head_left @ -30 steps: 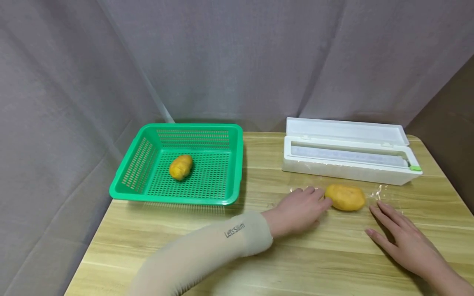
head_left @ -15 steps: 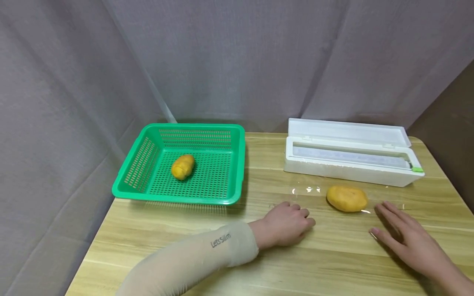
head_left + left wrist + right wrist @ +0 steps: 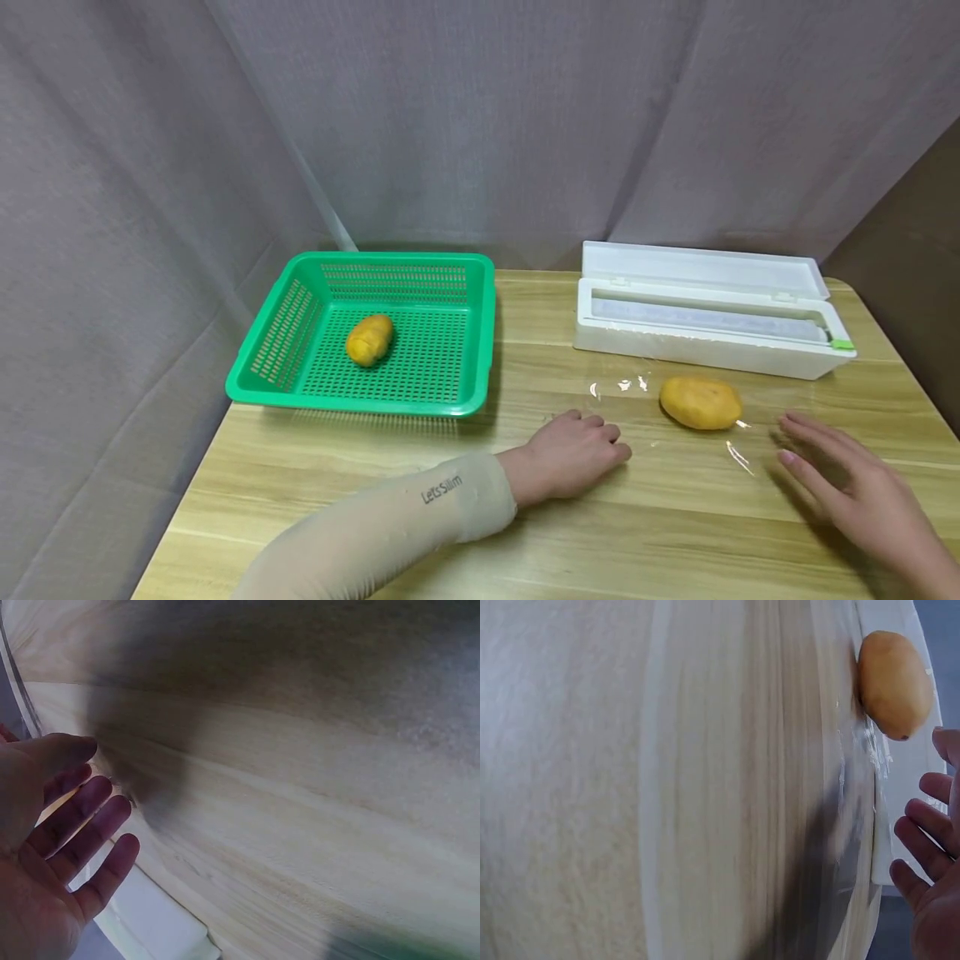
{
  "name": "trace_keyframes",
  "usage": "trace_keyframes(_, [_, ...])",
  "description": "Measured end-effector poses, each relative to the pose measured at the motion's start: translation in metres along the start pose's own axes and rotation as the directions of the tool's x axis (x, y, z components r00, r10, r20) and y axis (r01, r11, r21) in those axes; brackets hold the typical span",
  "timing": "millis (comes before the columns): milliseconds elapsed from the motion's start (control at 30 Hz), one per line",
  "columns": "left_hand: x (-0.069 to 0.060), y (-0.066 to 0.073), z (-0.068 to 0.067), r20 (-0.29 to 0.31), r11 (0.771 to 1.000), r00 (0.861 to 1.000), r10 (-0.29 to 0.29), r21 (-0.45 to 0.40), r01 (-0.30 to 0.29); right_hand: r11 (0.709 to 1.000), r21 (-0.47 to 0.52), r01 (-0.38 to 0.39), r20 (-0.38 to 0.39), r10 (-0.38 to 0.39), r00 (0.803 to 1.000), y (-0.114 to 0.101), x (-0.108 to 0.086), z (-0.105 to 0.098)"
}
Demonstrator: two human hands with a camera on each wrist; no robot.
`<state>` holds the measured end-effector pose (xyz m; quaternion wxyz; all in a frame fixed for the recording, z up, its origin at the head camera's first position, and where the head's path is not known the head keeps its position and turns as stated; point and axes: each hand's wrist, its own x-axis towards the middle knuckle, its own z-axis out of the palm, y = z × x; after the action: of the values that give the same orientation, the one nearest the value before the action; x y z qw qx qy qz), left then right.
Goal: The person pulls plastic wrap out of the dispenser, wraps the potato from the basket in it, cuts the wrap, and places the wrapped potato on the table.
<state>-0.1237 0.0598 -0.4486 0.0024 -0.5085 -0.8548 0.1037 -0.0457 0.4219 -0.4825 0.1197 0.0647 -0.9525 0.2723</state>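
A yellow-brown potato (image 3: 701,403) lies on a sheet of clear cling film (image 3: 625,385), which shows mainly by its glints. To its left, low over the table, is my left hand (image 3: 573,457), with fingers loosely bent and holding nothing; the left wrist view shows its palm and relaxed fingers. My right hand (image 3: 862,492) is to the right of the potato, thumb and fingers spread apart and holding nothing. In the right wrist view that hand (image 3: 934,840) and the potato (image 3: 895,684) are apart. Whether either hand touches the film cannot be told.
A white cling film box (image 3: 712,354) with its lid raised stands behind the potato, a roll (image 3: 708,319) inside and a green slider (image 3: 842,344) at its right end. At left, a green basket (image 3: 483,333) holds another potato (image 3: 369,340). Grey curtains (image 3: 465,125) hang behind.
My left hand has drawn back from beside the potato, leftward and toward me. My right hand has moved a little to the right, away from the potato. The potato stays in place.
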Motion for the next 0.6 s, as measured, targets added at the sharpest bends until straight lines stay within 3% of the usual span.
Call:
trace_keyframes(167, [0.000, -0.003, 0.002, -0.028, 1.000, 1.000, 0.002, 0.017, -0.002, 0.995, -0.024, -0.095, 0.002, 0.095, 0.995, -0.001, -0.001, -0.004])
trace_keyframes(367, [-0.001, -0.005, 0.004, -0.053, 0.999, 0.999, 0.008, 0.032, -0.006, 0.993, -0.113, -0.043, -0.012, 0.042, 0.999, -0.010, -0.002, -0.002])
trace_keyframes(600, [0.001, -0.009, 0.004, -0.086, 1.000, 0.996, 0.002, 0.008, -0.001, 0.972, -0.229, -0.046, 0.093, 0.069, 0.993, -0.012, -0.013, 0.004])
